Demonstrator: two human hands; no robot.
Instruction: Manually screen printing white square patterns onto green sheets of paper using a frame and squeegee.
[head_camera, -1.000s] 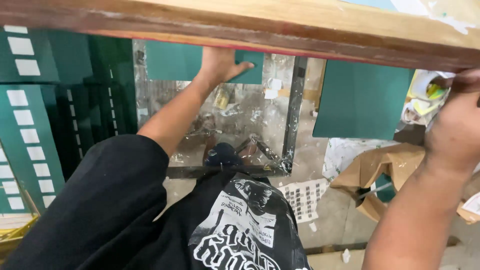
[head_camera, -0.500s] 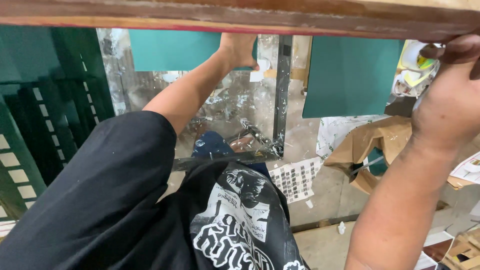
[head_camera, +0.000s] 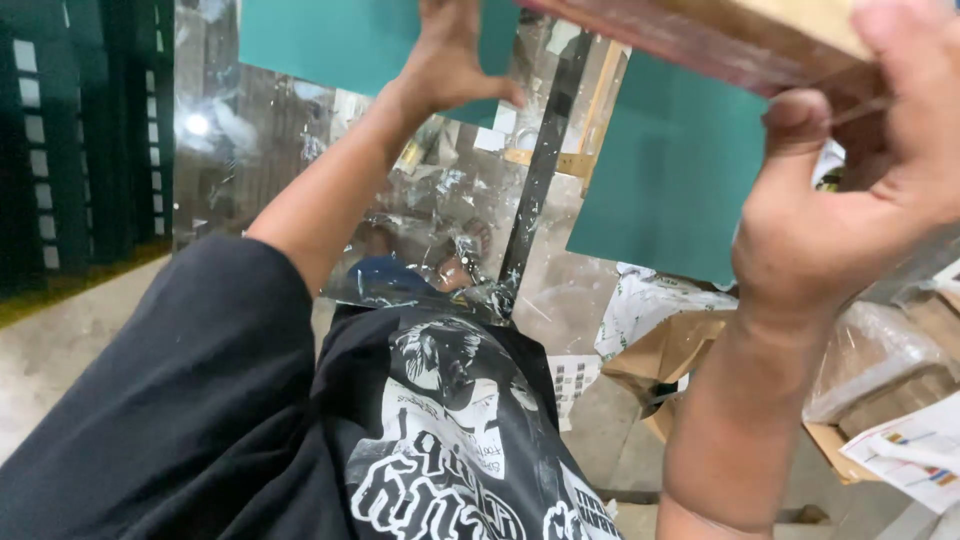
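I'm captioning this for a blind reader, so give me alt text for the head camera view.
Seen from above, a person in a black printed T-shirt holds up a mirror panel with a wooden frame. The left hand presses its teal backing and the right hand grips the wooden frame. Flattened cardboard lies on the floor below.

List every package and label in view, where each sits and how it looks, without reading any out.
Dark green boxes: stacked far left, each bearing small white rectangular labels.
Torn brown cardboard box: on the floor at right, opened.
White printed sheet: floor, centre, rectangular with dark marks.
Clear plastic wrap: bundled at right.
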